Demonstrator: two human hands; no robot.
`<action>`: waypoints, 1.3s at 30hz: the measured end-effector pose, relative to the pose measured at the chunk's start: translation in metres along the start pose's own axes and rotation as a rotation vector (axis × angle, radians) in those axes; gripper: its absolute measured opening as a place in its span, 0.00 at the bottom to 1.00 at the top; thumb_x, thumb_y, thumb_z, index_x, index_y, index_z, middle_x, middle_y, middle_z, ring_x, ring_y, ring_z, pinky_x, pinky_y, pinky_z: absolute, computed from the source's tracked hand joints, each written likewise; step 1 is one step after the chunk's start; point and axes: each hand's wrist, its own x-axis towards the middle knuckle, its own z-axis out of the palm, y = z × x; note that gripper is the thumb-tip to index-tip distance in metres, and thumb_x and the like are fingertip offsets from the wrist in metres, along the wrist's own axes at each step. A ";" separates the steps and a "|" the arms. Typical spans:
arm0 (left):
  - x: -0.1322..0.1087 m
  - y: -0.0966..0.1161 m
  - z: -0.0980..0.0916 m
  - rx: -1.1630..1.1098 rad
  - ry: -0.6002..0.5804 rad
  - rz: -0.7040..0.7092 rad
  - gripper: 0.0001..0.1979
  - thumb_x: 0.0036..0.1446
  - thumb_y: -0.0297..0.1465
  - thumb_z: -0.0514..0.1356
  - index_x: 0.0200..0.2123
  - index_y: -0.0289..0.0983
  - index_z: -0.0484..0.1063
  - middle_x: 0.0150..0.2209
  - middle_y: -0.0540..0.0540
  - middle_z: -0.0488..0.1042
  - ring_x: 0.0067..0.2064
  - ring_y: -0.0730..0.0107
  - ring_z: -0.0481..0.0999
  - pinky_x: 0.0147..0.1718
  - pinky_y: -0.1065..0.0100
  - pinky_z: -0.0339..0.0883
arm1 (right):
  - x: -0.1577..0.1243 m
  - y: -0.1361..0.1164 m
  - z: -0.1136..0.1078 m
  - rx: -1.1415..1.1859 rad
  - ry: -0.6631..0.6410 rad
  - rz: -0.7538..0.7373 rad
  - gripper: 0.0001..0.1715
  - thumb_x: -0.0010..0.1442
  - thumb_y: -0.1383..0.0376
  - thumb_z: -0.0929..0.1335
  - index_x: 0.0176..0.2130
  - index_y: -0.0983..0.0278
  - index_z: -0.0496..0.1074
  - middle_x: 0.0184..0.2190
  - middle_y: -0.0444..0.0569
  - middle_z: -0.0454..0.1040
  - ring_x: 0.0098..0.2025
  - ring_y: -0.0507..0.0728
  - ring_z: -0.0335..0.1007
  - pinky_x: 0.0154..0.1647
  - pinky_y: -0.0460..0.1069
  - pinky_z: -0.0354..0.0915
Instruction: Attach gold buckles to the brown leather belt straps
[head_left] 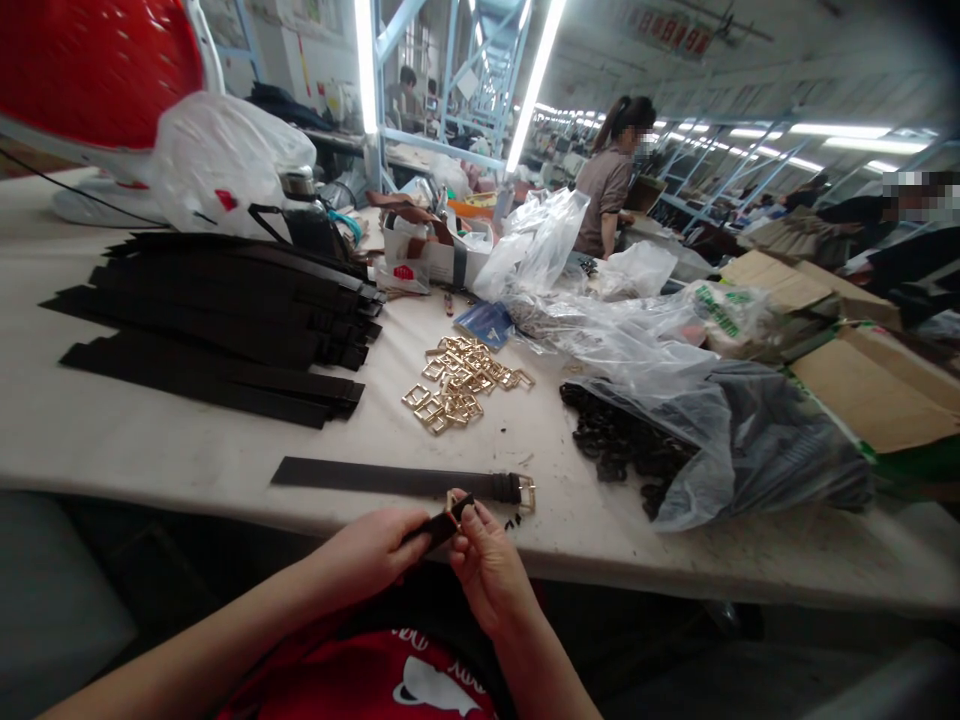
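Close to my body, just over the table's front edge, my left hand is closed around a dark belt strap. A gold buckle sits at the strap's end, partly covered by fingers. My right hand pinches the strap's tip beside that buckle. Just beyond both hands lies another dark strap with a gold buckle at its right end. Farther back is a loose pile of gold buckles. To the left, many dark straps are stacked.
At right, black small parts spill from a clear plastic bag. Cardboard boxes stand beyond it. A blue packet lies behind the buckles. A bagged item and a red fan-like object stand back left. A co-worker stands farther off.
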 end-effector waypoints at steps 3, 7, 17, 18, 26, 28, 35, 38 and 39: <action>0.000 0.007 0.000 -0.198 -0.055 -0.006 0.12 0.57 0.36 0.49 0.32 0.36 0.67 0.29 0.50 0.70 0.25 0.72 0.68 0.25 0.73 0.62 | -0.005 0.012 0.004 -0.219 -0.025 -0.210 0.18 0.48 0.61 0.72 0.38 0.65 0.69 0.24 0.40 0.68 0.18 0.44 0.56 0.18 0.40 0.56; -0.001 0.008 0.000 -0.483 -0.180 -0.062 0.11 0.53 0.37 0.56 0.35 0.35 0.66 0.29 0.52 0.68 0.25 0.75 0.68 0.25 0.75 0.62 | -0.010 0.013 0.005 -0.381 -0.002 -0.349 0.16 0.50 0.59 0.70 0.38 0.64 0.67 0.23 0.40 0.68 0.19 0.45 0.58 0.19 0.41 0.57; 0.000 -0.008 0.016 -0.531 -0.092 -0.152 0.17 0.54 0.43 0.52 0.31 0.34 0.65 0.26 0.51 0.68 0.20 0.77 0.66 0.21 0.74 0.59 | -0.007 0.010 -0.001 -0.226 -0.058 -0.188 0.12 0.56 0.56 0.64 0.35 0.63 0.65 0.24 0.42 0.70 0.22 0.51 0.65 0.21 0.45 0.60; 0.000 -0.009 0.017 -0.527 -0.075 -0.165 0.16 0.53 0.43 0.52 0.30 0.34 0.65 0.26 0.51 0.68 0.20 0.77 0.66 0.21 0.74 0.59 | -0.007 0.010 -0.001 -0.272 -0.045 -0.207 0.12 0.56 0.56 0.63 0.34 0.63 0.65 0.24 0.42 0.70 0.23 0.51 0.65 0.22 0.45 0.61; 0.004 -0.014 0.025 -0.633 -0.067 -0.203 0.15 0.52 0.42 0.54 0.30 0.34 0.64 0.26 0.51 0.69 0.21 0.77 0.67 0.21 0.74 0.59 | -0.009 0.006 -0.004 -0.778 0.167 -0.559 0.14 0.58 0.55 0.62 0.31 0.63 0.66 0.23 0.42 0.67 0.25 0.51 0.62 0.27 0.45 0.59; 0.004 -0.015 0.026 -0.645 -0.064 -0.189 0.15 0.51 0.42 0.54 0.30 0.33 0.64 0.26 0.50 0.69 0.22 0.77 0.67 0.22 0.73 0.60 | -0.007 0.004 -0.004 -0.742 0.143 -0.524 0.14 0.59 0.55 0.61 0.31 0.63 0.65 0.23 0.42 0.67 0.25 0.51 0.62 0.28 0.45 0.59; 0.003 -0.014 0.029 -0.633 -0.020 -0.218 0.16 0.52 0.43 0.54 0.30 0.34 0.64 0.26 0.50 0.68 0.22 0.76 0.67 0.22 0.73 0.61 | -0.007 0.003 -0.009 -0.785 0.091 -0.552 0.10 0.54 0.59 0.66 0.33 0.63 0.68 0.27 0.44 0.69 0.29 0.52 0.64 0.31 0.46 0.61; 0.000 -0.011 0.029 -0.601 -0.018 -0.213 0.17 0.51 0.45 0.53 0.29 0.34 0.63 0.25 0.51 0.67 0.21 0.76 0.65 0.21 0.73 0.60 | -0.011 0.001 -0.010 -0.611 -0.033 -0.351 0.11 0.52 0.59 0.68 0.32 0.63 0.66 0.26 0.42 0.69 0.25 0.50 0.64 0.28 0.46 0.61; -0.002 -0.010 0.029 -0.581 -0.034 -0.203 0.17 0.52 0.45 0.53 0.29 0.35 0.63 0.24 0.52 0.67 0.21 0.77 0.65 0.20 0.74 0.59 | -0.012 0.000 -0.010 -0.529 -0.059 -0.277 0.12 0.50 0.59 0.69 0.31 0.63 0.65 0.25 0.41 0.69 0.24 0.50 0.64 0.27 0.46 0.61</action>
